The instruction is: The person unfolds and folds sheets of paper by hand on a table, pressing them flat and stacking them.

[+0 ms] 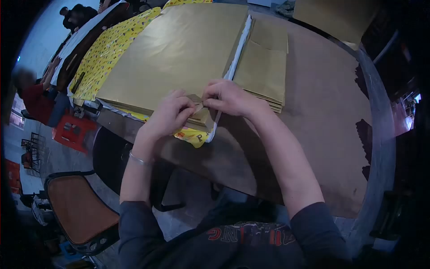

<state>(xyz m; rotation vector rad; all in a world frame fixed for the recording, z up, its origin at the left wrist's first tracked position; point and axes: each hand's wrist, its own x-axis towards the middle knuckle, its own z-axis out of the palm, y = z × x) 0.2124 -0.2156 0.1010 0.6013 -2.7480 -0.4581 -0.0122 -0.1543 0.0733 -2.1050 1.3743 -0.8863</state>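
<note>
A large stack of gold-brown paper sheets (179, 47) lies on the table over yellow patterned sheeting (114, 49). At the stack's near right corner, my left hand (172, 111) pinches the paper's edge, fingers closed. My right hand (226, 97) is closed beside it on the same corner, its fingertips on a raised bit of paper. The two hands are close together. A white strip (239, 47) runs along the stack's right side. Right of it lies a smaller pile of folded gold-brown paper (264, 60).
The brown tabletop (327, 112) reaches far to the right. A chair with a brown seat (78, 208) and a red stool (74, 132) stand at the left. A person in red (38, 101) sits at the far left, and others are at the back.
</note>
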